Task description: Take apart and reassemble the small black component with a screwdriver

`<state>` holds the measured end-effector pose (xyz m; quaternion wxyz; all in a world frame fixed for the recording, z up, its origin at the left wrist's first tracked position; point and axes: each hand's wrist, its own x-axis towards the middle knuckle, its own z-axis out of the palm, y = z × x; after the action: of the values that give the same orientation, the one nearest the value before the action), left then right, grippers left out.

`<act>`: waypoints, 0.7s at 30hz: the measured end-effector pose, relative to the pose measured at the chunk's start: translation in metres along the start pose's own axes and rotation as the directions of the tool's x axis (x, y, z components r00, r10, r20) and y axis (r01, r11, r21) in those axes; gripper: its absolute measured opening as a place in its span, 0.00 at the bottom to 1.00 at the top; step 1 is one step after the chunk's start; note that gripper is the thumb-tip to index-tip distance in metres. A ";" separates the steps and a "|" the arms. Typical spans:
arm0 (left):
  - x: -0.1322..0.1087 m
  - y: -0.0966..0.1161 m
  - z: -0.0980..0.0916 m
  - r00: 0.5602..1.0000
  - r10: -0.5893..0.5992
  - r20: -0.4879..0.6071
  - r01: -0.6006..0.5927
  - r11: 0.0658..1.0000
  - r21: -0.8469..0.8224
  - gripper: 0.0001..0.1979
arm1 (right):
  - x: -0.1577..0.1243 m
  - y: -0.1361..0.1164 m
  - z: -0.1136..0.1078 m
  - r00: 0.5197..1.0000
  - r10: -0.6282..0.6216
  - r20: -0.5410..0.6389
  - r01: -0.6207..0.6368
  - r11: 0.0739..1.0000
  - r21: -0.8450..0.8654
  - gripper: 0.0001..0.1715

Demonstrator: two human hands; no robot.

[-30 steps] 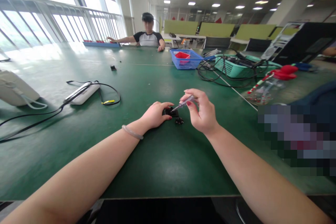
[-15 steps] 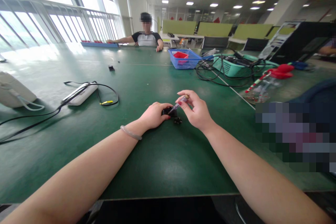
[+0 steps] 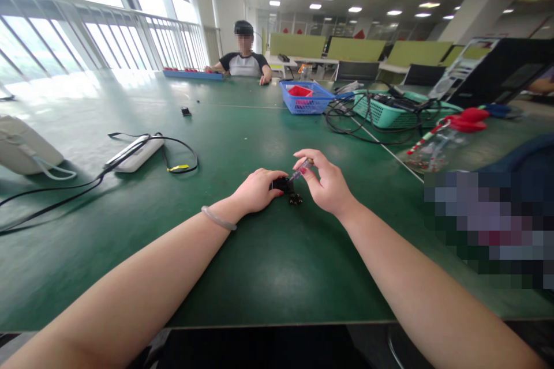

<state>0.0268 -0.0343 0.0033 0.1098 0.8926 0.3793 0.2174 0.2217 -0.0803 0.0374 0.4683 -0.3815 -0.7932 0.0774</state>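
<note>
My left hand point(image 3: 256, 190) rests on the green table point(image 3: 268, 265), fingers curled over a small black part point(image 3: 283, 185) and pinning it down. My right hand point(image 3: 325, 184) pinches a slim clear-handled screwdriver point(image 3: 301, 171) between thumb and fingertips, its tip angled down onto the black part. A little cluster of tiny dark pieces point(image 3: 295, 200) lies on the table just right of the part, between my two hands.
A white device with black cables point(image 3: 135, 153) lies to the left. A blue basket point(image 3: 306, 97), a teal basket with cables point(image 3: 389, 108) and a red-capped bottle point(image 3: 441, 138) sit at the right. Another person point(image 3: 244, 60) sits at the far end.
My right hand has drawn in closer to the black part and lowered a little, the screwdriver held shorter. The far person has pulled the outstretched arm in and the blue tray has shifted right.
</note>
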 end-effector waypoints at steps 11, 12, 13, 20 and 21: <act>0.001 0.009 -0.005 0.979 0.021 -0.202 -0.036 0.997 -0.067 0.21 | 0.002 0.028 -0.006 0.829 0.318 -0.460 -0.119 0.904 0.410 0.15; 0.001 0.008 -0.005 0.978 0.010 -0.210 -0.023 0.998 -0.057 0.22 | 0.002 0.036 -0.008 0.781 0.369 -0.503 -0.129 0.885 0.448 0.15; 0.001 0.006 -0.005 0.977 -0.010 -0.213 0.001 0.999 -0.039 0.22 | 0.002 0.043 -0.009 0.743 0.414 -0.525 -0.144 0.866 0.480 0.15; -0.004 -0.007 0.000 0.971 -0.226 -0.083 0.238 0.949 0.207 0.23 | -0.003 0.079 -0.012 0.663 0.670 -0.333 -0.343 0.668 0.660 0.16; -0.004 -0.008 0.001 0.971 -0.228 -0.068 0.237 0.945 0.224 0.22 | -0.004 0.082 -0.011 0.660 0.684 -0.310 -0.365 0.653 0.664 0.17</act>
<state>0.0194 -0.0320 -0.0018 0.0226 0.8437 0.5067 0.1757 0.2754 -0.0287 0.0020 0.7123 -0.4582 -0.4178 0.3289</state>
